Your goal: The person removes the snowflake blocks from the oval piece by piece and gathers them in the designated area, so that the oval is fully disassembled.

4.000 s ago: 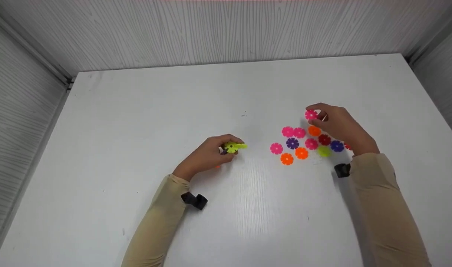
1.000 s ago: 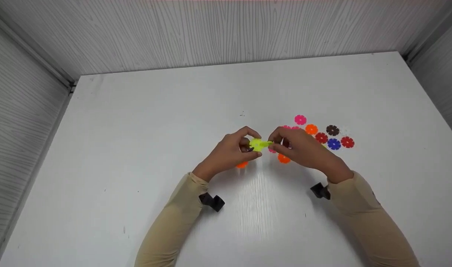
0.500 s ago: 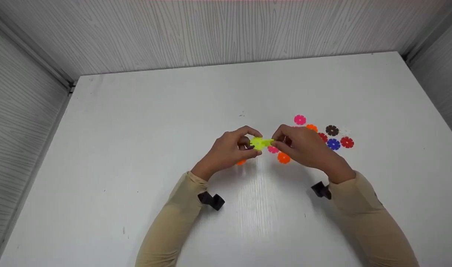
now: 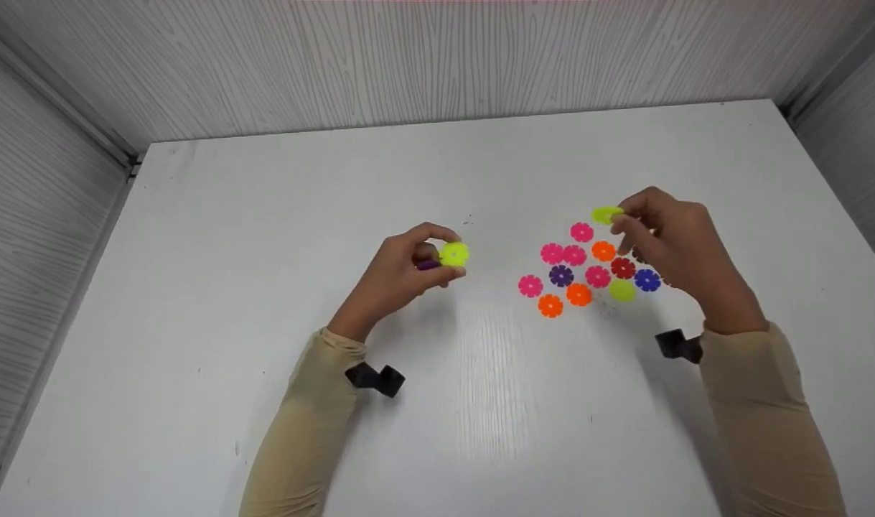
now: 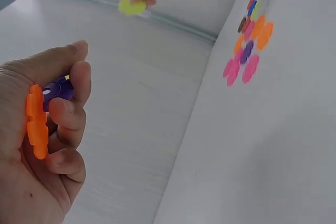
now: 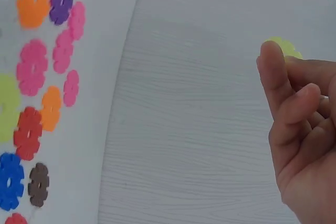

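My left hand (image 4: 398, 276), raised over the middle of the table, holds several joined snowflake discs by thumb and fingers. A yellow disc (image 4: 456, 248) faces out at its fingertips. In the left wrist view, an orange disc (image 5: 37, 127) lies along the palm side and a purple disc (image 5: 62, 91) sits between it and the fingers. My right hand (image 4: 685, 251) is up at the right, pinching a single yellow disc (image 4: 604, 215) by its edge between thumb and index finger. That disc hangs above the loose pieces, apart from the left hand's cluster.
Loose snowflake discs lie flat below the right hand: pink (image 4: 552, 253), orange (image 4: 550, 306), dark purple (image 4: 561, 276), red (image 4: 622, 268), blue (image 4: 647, 280) and yellow-green (image 4: 622, 290). A brown disc (image 6: 39, 184) shows in the right wrist view. Grained panels (image 4: 437, 64) stand around the white table (image 4: 265, 215).
A pink disc, earlier in the right hand, lies on the table. The hands met at the yellow discs, then parted; one yellow disc came away with the right hand. The left hand moved left.
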Demonstrator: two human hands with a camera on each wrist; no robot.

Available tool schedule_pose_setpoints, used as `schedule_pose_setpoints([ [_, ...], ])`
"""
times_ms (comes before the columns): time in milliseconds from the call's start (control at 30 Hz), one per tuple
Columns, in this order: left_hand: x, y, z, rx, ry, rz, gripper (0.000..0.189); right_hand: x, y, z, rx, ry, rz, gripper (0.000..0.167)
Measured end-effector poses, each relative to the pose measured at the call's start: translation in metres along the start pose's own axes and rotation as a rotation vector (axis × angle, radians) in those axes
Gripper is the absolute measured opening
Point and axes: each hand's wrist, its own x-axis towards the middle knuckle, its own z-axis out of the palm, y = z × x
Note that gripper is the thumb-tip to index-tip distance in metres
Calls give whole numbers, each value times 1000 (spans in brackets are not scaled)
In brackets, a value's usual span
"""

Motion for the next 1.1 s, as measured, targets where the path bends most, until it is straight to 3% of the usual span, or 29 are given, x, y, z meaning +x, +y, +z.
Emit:
schedule_pose_setpoints([
  [67,-3,-6,-3,26,12,-21,37,-4,7,-1,-4,6,28,12],
  [300,-3,-16,6,65,-33,-1,39,-5,13,13,20,-62,111,20],
  [500,-3,-21,10,92,-29,-10,38,0,16,22,68,-121,129,25],
  [1100,-1,-27,14,84,-18,-19,38,23,19,60,136,-457,310,29],
])
